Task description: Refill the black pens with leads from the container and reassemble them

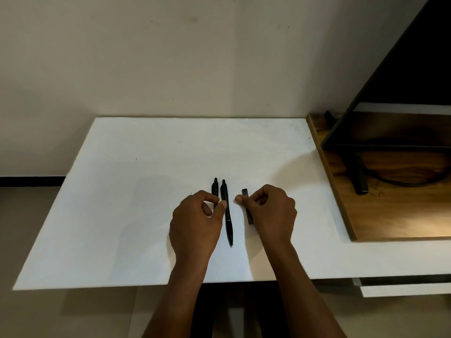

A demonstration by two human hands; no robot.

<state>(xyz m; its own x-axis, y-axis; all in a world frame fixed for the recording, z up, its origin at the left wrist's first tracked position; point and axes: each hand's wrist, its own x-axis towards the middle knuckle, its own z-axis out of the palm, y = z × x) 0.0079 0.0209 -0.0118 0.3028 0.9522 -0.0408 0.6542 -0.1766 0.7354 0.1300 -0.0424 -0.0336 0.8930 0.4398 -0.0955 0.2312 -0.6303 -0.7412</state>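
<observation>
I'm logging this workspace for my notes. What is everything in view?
Black pens: two, black, side by side at the table's centre.
Lead container: one, dark, right of the pens, partly under the right hand.
Table: one, white, against the wall.
Wooden surface: one, brown, right of the table, bearing a black frame.
Left hand: fingertips curled at the pens; grip unclear.
Right hand: holds the lead container.

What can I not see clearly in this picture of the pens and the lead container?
- Head view, left pen: lower part hidden under the left hand.
- Head view, lead container: mostly covered by the right hand holding it; leads inside, if any, not visible.
- Head view, right pen: any markings too small.
</observation>
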